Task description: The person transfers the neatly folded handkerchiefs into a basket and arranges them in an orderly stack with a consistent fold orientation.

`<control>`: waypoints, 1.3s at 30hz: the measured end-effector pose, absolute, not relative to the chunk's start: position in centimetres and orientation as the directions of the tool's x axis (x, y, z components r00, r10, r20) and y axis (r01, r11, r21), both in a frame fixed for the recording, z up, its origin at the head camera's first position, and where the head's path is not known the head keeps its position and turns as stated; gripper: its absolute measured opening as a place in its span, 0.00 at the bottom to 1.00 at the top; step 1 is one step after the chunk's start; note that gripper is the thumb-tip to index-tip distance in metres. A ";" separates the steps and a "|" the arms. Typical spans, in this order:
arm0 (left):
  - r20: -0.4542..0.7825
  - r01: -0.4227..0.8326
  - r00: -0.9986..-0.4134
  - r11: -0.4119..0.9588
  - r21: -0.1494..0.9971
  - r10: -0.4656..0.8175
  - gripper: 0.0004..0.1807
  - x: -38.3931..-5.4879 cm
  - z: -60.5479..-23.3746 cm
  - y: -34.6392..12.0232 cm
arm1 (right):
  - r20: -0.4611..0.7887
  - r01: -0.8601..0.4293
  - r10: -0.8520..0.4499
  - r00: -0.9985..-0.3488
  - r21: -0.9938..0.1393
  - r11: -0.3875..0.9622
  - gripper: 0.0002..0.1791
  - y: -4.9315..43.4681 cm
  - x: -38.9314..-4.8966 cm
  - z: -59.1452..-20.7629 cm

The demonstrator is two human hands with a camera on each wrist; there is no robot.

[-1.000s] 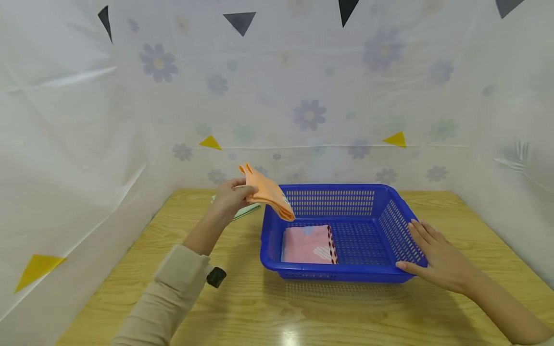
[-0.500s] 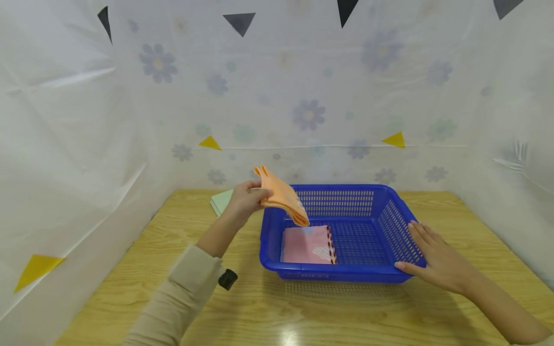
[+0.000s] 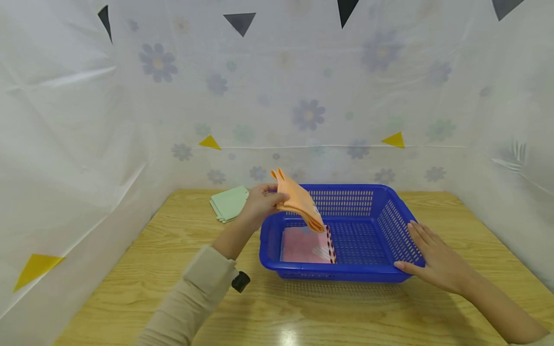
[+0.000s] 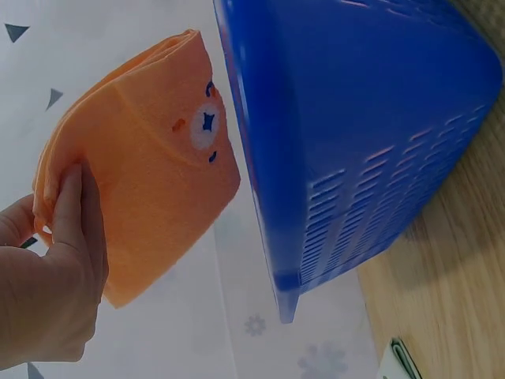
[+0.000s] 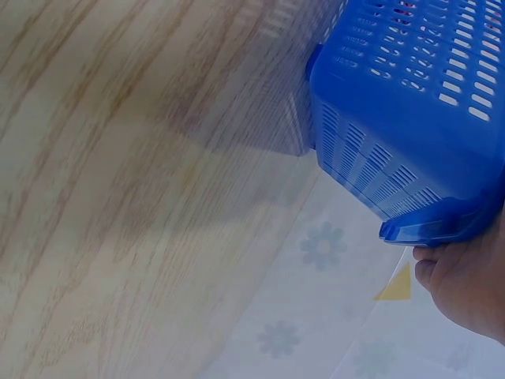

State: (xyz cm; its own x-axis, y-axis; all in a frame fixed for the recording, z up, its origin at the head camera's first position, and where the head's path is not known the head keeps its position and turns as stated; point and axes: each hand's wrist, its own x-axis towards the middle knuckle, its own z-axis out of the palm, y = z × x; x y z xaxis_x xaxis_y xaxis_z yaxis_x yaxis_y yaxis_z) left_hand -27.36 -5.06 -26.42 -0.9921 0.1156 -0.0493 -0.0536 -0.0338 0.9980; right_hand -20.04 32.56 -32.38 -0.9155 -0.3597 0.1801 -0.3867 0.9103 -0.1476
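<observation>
Head view: left hand point(image 3: 261, 204) is pinching a folded orange cloth point(image 3: 298, 199) between fingers and thumb, up over the left end of a blue rectangular plastic basket point(image 3: 342, 270) with slotted walls. 1 folded pink cloth point(image 3: 303, 247) already lies flat in there, and 1 folded pale green cloth point(image 3: 228, 203) sits outside on the light wood bench point(image 3: 143, 274). So I'd call it partway: 1 in, 1 in hand, 1 left out. Right hand point(image 3: 437, 259) holds the near right corner, fingers over the rim, thumb on the front edge.

Left wrist view: orange cloth's clear of the rim, not set down yet; there's a white patch point(image 4: 207, 126) with blue stitching on it.

Right wrist view: fingers at the basket rim, can't tell how tight.
</observation>
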 end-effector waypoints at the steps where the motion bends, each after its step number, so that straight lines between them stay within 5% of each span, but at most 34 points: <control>1: -0.046 -0.050 -0.992 -0.032 0.998 0.120 0.21 -27.3 -26.4 -4.9 | 0.179 -0.386 -0.359 -0.916 -0.149 0.910 0.51 32.5 -20.0 -32.4; 39: -0.076 -0.080 -0.984 -0.023 0.997 0.160 0.21 -26.3 -27.5 0.6 | 0.176 -0.378 -0.346 -0.921 -0.199 0.904 0.51 32.4 -20.1 -32.3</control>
State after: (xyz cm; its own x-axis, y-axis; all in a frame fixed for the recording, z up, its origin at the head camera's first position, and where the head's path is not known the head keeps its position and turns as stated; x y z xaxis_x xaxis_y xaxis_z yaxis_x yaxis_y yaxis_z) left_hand -26.35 0.62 -27.53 -0.9842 0.1598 -0.0758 -0.0804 -0.0225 0.9965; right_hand -20.14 32.43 -32.27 -0.9214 -0.3463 0.1761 -0.3779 0.9043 -0.1988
